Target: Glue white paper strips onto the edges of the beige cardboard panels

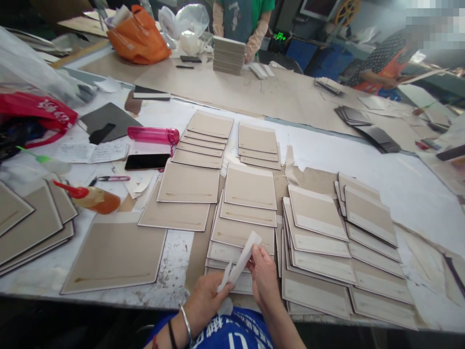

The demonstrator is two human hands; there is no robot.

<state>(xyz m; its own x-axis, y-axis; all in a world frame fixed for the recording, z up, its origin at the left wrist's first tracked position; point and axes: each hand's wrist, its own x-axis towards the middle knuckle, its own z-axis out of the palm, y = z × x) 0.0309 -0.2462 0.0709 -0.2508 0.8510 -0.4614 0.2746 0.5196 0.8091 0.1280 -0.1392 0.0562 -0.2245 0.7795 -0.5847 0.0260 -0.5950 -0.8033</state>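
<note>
Between my hands is a thin white paper strip (244, 257), held at a slant, with a second narrow strip end beside it. My left hand (210, 293) is closed on the lower end of the strips. Fingers of my right hand (264, 271) pinch the strip near its upper end. Just beyond lies an overlapping stack of beige boards (250, 189) with dark edges; several have a brown glue line. To the right, more overlapping boards (319, 218) have a pale strip along their near edge. A single glue-lined board (116, 252) lies at the left.
A red-tipped glue bottle (96, 198) lies at the left, near a black phone (147, 162), a pink case (152, 134) and a cutter (112, 178). An orange bag (136, 36) sits on the far table. Across it, a person (241, 24) touches a board stack (228, 55); another person works far right.
</note>
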